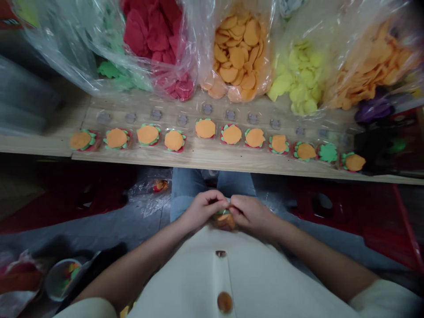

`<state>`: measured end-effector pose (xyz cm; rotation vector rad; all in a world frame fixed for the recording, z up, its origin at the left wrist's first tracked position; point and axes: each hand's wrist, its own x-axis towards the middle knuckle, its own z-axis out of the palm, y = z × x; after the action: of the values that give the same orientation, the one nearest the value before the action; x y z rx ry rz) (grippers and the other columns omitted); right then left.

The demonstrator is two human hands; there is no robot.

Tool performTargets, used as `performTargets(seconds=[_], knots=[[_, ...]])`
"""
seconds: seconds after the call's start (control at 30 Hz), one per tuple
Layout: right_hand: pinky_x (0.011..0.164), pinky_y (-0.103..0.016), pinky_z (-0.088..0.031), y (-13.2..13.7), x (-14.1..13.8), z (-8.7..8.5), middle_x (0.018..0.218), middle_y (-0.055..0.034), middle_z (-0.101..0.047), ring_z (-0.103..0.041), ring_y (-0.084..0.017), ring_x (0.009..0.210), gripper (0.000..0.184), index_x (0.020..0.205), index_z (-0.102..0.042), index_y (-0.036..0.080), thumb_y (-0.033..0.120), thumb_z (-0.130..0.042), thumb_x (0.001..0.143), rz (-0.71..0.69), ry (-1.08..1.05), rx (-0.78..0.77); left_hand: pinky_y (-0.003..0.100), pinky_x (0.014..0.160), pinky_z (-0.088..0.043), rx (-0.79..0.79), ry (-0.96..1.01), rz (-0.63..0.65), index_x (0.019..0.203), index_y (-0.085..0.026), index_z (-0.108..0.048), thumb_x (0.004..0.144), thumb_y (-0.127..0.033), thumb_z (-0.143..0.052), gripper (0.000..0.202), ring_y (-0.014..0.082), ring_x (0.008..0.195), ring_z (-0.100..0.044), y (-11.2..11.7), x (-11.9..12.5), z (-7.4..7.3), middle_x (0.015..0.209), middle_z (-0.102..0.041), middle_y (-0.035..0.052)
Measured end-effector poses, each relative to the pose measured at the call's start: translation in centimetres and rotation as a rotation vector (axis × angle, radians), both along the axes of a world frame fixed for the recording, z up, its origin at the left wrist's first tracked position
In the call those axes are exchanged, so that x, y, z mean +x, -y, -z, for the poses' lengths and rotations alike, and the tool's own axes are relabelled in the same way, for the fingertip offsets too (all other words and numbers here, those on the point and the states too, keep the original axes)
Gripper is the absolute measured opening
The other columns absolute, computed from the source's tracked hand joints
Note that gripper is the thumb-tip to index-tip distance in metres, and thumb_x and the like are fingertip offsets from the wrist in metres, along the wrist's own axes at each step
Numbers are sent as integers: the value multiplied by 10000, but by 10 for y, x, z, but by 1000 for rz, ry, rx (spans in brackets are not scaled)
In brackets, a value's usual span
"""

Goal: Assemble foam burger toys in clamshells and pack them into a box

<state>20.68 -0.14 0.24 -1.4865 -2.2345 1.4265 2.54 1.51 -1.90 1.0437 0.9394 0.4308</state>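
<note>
My left hand (pixel 208 207) and my right hand (pixel 249 214) meet in front of my lap, below the table edge. Both pinch the top of a small clear packet (pixel 225 221) with orange and green pieces inside. Fingers cover its upper edge, so I cannot tell whether it is sealed. On the wooden table (pixel 212 157) ahead stands a row of small open clear plastic boxes, several holding stacked orange, green and red foam pieces, such as this orange-topped stack (pixel 205 128). One box towards the right shows a green piece (pixel 327 152) on top.
Along the table's back lie clear bags of red pieces (pixel 152 31), orange pieces (pixel 236 57), yellow pieces (pixel 306 75) and more orange pieces (pixel 371 66). A grey bin (pixel 23 97) stands left. Red stools (pixel 331 207) flank my legs. A tub (pixel 62 278) sits lower left.
</note>
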Motion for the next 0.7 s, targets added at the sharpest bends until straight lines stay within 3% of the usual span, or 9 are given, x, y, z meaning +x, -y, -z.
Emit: performTargets(seconds=[0.1,0.17,0.27,0.37,0.5,0.57,0.63,0.7], knots=[[526,-210,-298,-16,10,13,609,42,-435,-395,-89,567,240,684,-419,190,353,-391,859,234,-117,-83,242,772,-409,-135,150,-28,946,-162,-616,773,-387,-575,286,144,850,-539,-14,3,6,913,-610,37],[524,-211,-323,-27,18,18,605,48,-428,-403,-88,565,275,697,-426,190,414,-401,855,378,-216,-122,263,825,-409,-197,246,7,1092,-186,-561,704,-344,-665,432,165,941,-531,-25,5,6,1038,-591,52],[526,-224,-386,-34,28,19,643,41,-460,-455,-93,563,316,759,-445,194,491,-387,852,520,-393,-271,265,775,-442,-252,253,-30,1145,-197,-510,626,-294,-740,576,170,911,-554,-43,8,0,1062,-587,60],[550,-256,-449,-32,34,16,675,26,-496,-505,-106,566,334,782,-448,199,526,-402,838,574,-549,-397,256,711,-465,-263,238,-128,1164,-216,-483,720,-414,-641,510,159,861,-576,-58,12,-12,1062,-587,62],[598,-291,-488,-31,26,14,663,28,-475,-516,-114,576,324,740,-424,211,517,-397,844,782,-767,-323,345,805,-467,-377,431,-181,1205,-241,-438,758,-589,-485,569,214,982,-579,-66,25,-26,1149,-568,103],[619,-293,-490,-34,18,11,666,27,-473,-517,-114,593,310,731,-418,214,501,-400,848,828,-834,-263,361,855,-451,-372,475,-215,1211,-254,-423,765,-508,-547,529,218,1025,-566,-65,35,-31,1191,-547,100],[644,-298,-488,-36,19,8,689,19,-494,-528,-121,624,296,744,-425,215,489,-398,849,789,-830,-209,360,877,-447,-308,451,-261,1187,-251,-436,766,-370,-608,470,202,1022,-567,-63,46,-34,1190,-545,83],[677,-308,-480,-36,39,7,740,0,-534,-542,-138,677,268,775,-455,213,473,-429,834,725,-694,-129,364,870,-461,-242,399,-306,1165,-257,-450,747,-304,-640,462,192,999,-573,-64,56,-36,1175,-549,62]])
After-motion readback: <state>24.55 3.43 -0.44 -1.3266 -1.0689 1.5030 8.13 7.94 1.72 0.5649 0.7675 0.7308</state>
